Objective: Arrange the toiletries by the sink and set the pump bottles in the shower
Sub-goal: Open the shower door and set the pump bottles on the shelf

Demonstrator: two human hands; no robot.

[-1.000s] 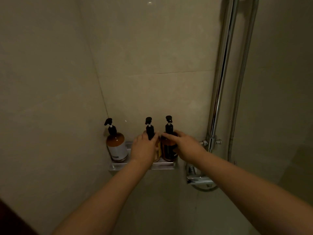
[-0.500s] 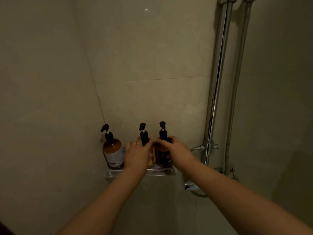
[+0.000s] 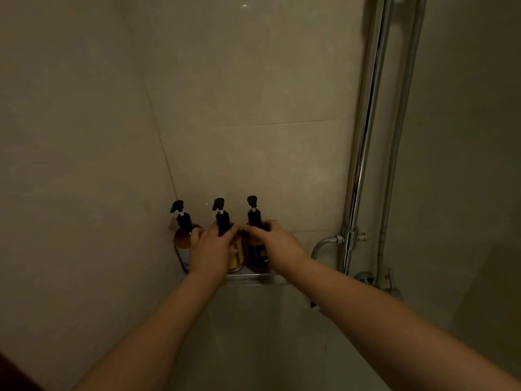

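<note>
Three amber pump bottles with black pumps stand upright in a row on a metal shower shelf (image 3: pixel 253 278) in the tiled corner. The left bottle (image 3: pixel 182 238) has a white label and stands free. My left hand (image 3: pixel 212 253) wraps the middle bottle (image 3: pixel 236 256), covering most of its body. My right hand (image 3: pixel 275 244) grips the right bottle (image 3: pixel 255 253) at its shoulder, fingers just below the pump neck. Both hands' fingertips nearly meet between the two bottles.
A chrome riser pipe (image 3: pixel 363 153) and a shower hose (image 3: pixel 400 142) run up the wall on the right. The mixer valve with its lever (image 3: pixel 390 280) sits low right of the shelf. Beige tiled walls close in on the left and back.
My left hand has slid a little left, hiding part of the left bottle's label. Both hands stay on the middle and right bottles on the shelf; the view has shifted slightly.
</note>
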